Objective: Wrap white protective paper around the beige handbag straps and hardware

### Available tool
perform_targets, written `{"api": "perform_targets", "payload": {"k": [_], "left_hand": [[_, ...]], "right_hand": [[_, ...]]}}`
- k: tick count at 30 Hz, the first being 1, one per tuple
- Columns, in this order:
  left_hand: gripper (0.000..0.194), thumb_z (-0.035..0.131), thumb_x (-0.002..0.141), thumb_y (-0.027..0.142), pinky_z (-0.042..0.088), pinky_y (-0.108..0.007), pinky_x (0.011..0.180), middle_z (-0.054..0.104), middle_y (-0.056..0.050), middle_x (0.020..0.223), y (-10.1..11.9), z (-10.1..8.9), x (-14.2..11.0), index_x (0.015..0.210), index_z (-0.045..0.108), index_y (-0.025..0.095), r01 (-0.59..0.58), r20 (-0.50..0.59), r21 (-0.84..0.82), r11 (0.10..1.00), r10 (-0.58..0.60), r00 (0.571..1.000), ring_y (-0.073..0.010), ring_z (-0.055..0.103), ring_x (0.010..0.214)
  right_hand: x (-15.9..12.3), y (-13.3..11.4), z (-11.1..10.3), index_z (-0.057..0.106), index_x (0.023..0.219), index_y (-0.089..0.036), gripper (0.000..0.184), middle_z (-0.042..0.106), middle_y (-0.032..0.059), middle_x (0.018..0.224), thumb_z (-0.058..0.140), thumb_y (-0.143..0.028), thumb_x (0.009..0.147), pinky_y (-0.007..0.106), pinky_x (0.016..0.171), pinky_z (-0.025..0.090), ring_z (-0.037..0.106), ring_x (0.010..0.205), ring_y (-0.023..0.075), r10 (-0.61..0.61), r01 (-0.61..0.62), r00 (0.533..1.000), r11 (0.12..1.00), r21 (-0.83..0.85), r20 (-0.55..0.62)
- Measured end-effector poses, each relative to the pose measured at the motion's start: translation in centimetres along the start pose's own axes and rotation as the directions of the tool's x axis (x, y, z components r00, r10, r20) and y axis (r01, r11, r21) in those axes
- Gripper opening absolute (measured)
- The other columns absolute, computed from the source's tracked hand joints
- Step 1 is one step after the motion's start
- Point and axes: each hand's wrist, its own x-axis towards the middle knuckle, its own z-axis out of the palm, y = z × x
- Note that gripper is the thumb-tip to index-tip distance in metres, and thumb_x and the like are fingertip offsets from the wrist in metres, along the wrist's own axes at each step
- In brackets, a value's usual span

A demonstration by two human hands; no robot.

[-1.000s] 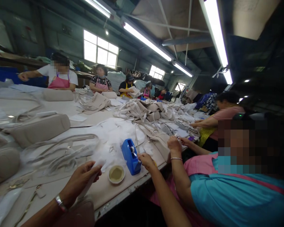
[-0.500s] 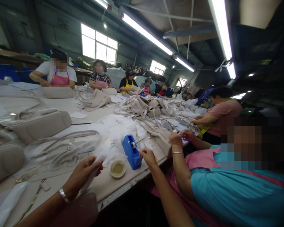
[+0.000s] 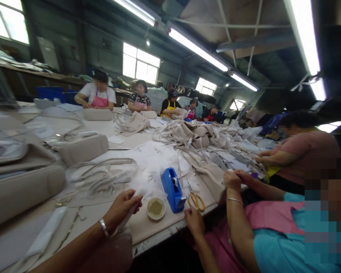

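Holding a white strip (image 3: 128, 219) between thumb and fingers, we keep our left hand (image 3: 122, 210) over the near part of the tabletop (image 3: 147, 228), a silver bracelet (image 3: 104, 226) around that wrist. The left grip is narrow, pinched on the strip, which runs down toward a shaded bag (image 3: 118, 250) below the hand. Our right hand (image 3: 194, 220) is at the table edge, its fingertips drawn close together; we cannot tell whether anything small sits between them. Just beyond that right grip stands a blue tape dispenser (image 3: 172, 193), upright, a white roll (image 3: 174, 181) inside it. Yellow-handled scissors (image 3: 199, 202) lie to its right, and a round dish (image 3: 156, 209) of something tan (paste or powder, we cannot say which) sits to its left, between dispenser and left hand. Behind these spreads a loose heap of thin white wrapping (image 3: 150, 161), with beige straps (image 3: 113, 162) at its left and a long beige bag (image 3: 85, 149) past them. To our right, a co-worker in a turquoise shirt (image 3: 275, 242) and pink apron (image 3: 272, 217) has both hands (image 3: 233, 181) together, near a beige bag (image 3: 211, 176) at the table edge.
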Motion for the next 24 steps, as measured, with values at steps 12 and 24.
{"api": "perform_targets", "payload": {"k": [12, 24], "left_hand": [[0.044, 0.066, 0.074, 0.047, 0.04, -0.023, 0.052, 0.059, 0.0, 0.067, -0.3, -0.1, -0.2, 0.097, 0.049, 0.013, -0.103, 0.066, -0.063, 0.993, 0.107, 0.992, -0.0098, 0.052, 0.052], [0.043, 0.063, 0.08, 0.051, 0.037, -0.02, 0.049, 0.058, 0.0, 0.064, 0.6, -1.3, 0.2, 0.097, 0.046, 0.016, -0.074, 0.099, -0.069, 0.995, 0.081, 0.992, -0.0097, 0.05, 0.052]], "right_hand": [[-7.0, -13.7, 8.0, 0.067, 0.084, -0.021, 0.012, 0.065, -0.0001, 0.076, 0.057, -0.028, 0.084, 0.024, 0.069, 0.042, 0.06, 0.073, 0.0157, -0.455, 0.33, 0.792, 0.88, 0.341, 0.408], [-4.6, -14.6, 8.6, 0.051, 0.119, -0.024, 0.041, 0.06, -0.0049, 0.068, 0.065, -0.025, 0.08, 0.025, 0.063, 0.041, 0.057, 0.064, 0.0143, -0.47, 0.415, 0.754, 0.882, 0.223, 0.459]]}}
